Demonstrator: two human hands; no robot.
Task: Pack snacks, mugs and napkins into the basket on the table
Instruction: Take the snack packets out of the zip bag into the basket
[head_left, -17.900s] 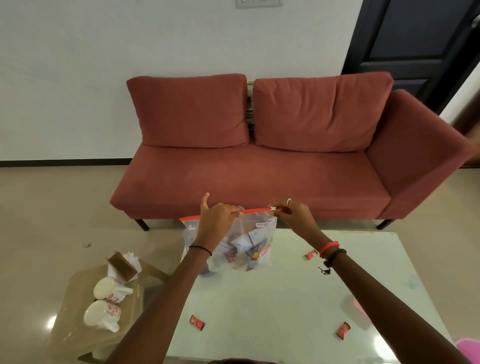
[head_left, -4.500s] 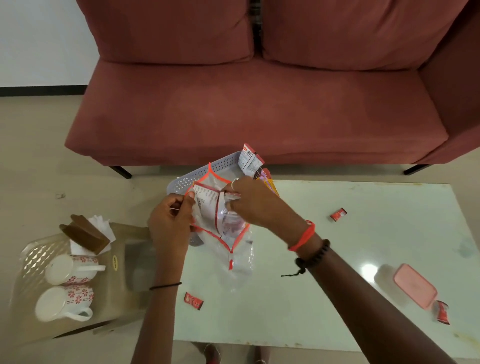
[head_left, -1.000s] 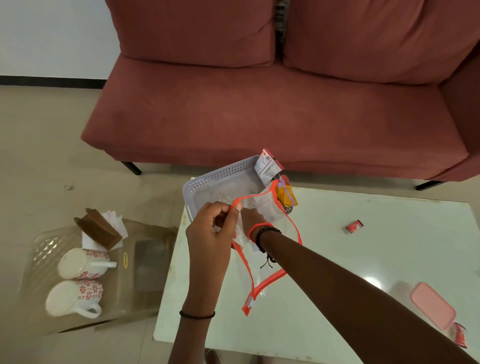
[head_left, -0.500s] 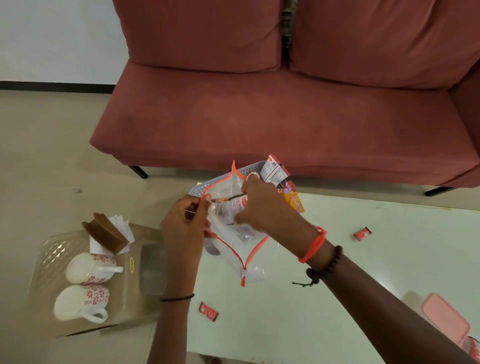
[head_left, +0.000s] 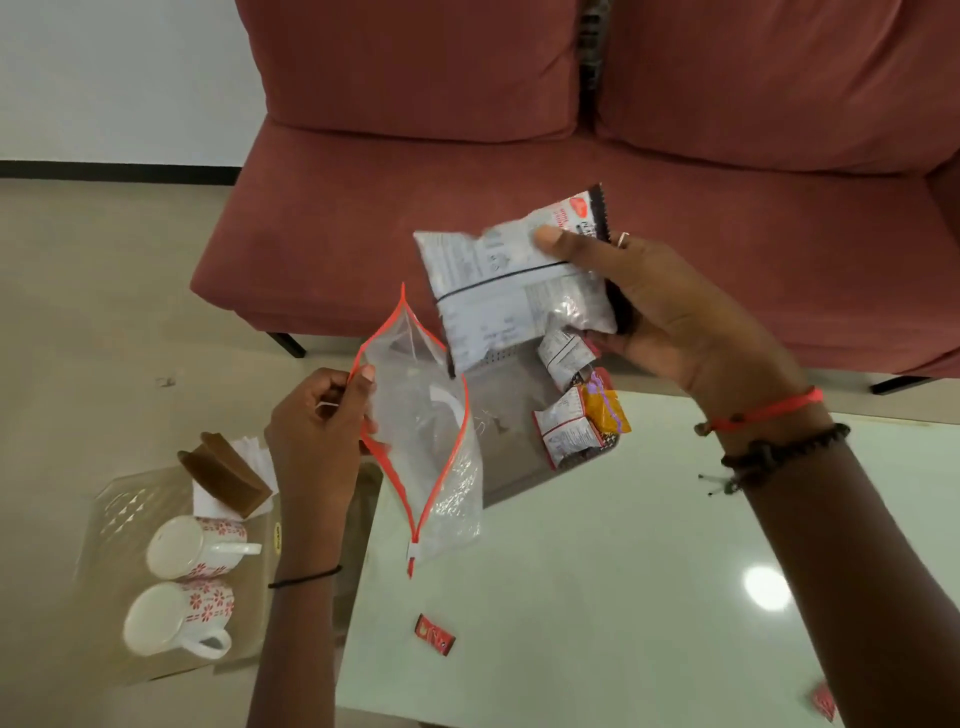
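Right hand grips snack packet above basket; left hand pinches zip bag.

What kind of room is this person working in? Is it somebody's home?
Most likely a home living room. A red two-seat sofa stands behind a low glass-topped coffee table, and two flowered mugs sit with napkins on a plastic stool beside it. The floor is plain tile.

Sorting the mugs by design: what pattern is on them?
Both mugs are white with red flower motifs, seen in the head view.
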